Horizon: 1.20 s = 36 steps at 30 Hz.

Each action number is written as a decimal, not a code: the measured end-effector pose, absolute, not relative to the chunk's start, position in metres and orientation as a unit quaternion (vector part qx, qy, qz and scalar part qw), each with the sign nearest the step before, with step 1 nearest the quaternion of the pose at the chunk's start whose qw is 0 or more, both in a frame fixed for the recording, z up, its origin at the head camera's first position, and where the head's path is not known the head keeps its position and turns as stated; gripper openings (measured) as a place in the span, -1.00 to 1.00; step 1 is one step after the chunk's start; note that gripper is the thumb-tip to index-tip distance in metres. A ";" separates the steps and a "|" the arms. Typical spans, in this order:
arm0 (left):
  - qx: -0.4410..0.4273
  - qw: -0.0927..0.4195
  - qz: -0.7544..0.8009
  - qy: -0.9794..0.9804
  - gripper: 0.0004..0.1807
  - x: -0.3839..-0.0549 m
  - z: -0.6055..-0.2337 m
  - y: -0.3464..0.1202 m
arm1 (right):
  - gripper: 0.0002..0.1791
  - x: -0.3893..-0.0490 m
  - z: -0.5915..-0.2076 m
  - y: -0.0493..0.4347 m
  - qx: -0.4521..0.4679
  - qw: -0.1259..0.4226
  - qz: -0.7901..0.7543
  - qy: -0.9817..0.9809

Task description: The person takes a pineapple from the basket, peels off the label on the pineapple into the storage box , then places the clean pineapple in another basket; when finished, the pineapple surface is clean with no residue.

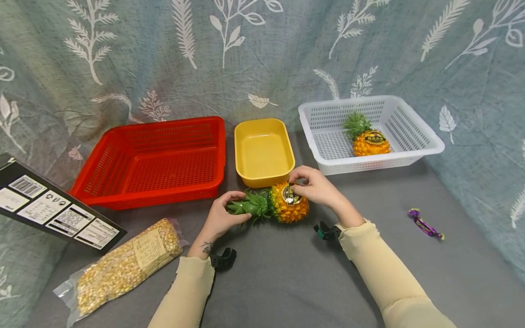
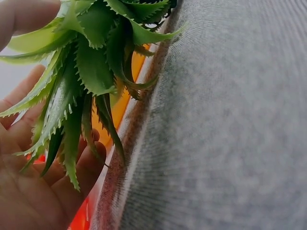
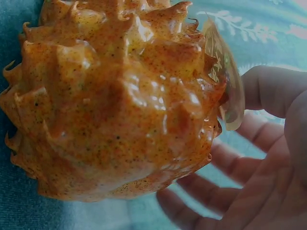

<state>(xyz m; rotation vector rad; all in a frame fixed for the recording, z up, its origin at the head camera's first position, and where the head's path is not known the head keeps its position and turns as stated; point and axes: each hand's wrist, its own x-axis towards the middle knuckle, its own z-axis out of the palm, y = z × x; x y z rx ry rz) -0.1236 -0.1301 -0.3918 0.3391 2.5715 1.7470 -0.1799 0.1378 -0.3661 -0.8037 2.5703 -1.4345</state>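
Observation:
A toy-like orange pineapple (image 1: 292, 212) with a green leafy crown (image 1: 256, 206) lies on its side on the grey table. My left hand (image 1: 223, 216) holds the crown, its thumb on the near side and its fingers behind the leaves (image 2: 93, 62). At the body, my right hand (image 1: 313, 186) pinches the edge of a dark-and-gold oval label (image 1: 288, 195). In the right wrist view, this label (image 3: 225, 72) stands partly off the spiky skin (image 3: 115, 105), beside the thumb. The other right fingers are spread loosely behind the fruit.
Behind the hands stand a red basket (image 1: 164, 198), a yellow tub (image 1: 264, 182) and a white basket (image 1: 381, 159) with another pineapple (image 1: 371, 143). Left lie a bag of corn kernels (image 1: 119, 271) and a black box (image 1: 61, 209). A purple-wrapped candy (image 1: 426, 225) lies right.

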 end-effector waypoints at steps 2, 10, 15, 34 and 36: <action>0.109 0.006 0.558 0.823 -0.51 -0.123 -0.392 -0.130 | -0.93 -0.180 -0.366 0.137 -0.269 0.030 -0.471 0.839; 0.105 0.005 0.553 0.826 -0.53 -0.119 -0.385 -0.127 | -0.91 -0.172 -0.365 0.138 -0.317 -0.038 -0.484 0.815; 0.106 0.004 0.555 0.825 -0.52 -0.118 -0.385 -0.127 | -0.85 -0.166 -0.358 0.143 -0.377 -0.041 -0.496 0.781; 0.093 0.009 0.557 0.825 -0.52 -0.117 -0.386 -0.127 | -0.80 -0.229 -0.290 0.117 -0.442 -0.121 -0.201 0.866; 0.095 0.007 0.557 0.825 -0.52 -0.117 -0.386 -0.127 | -0.81 -0.238 -0.287 0.111 -0.438 -0.106 -0.152 0.880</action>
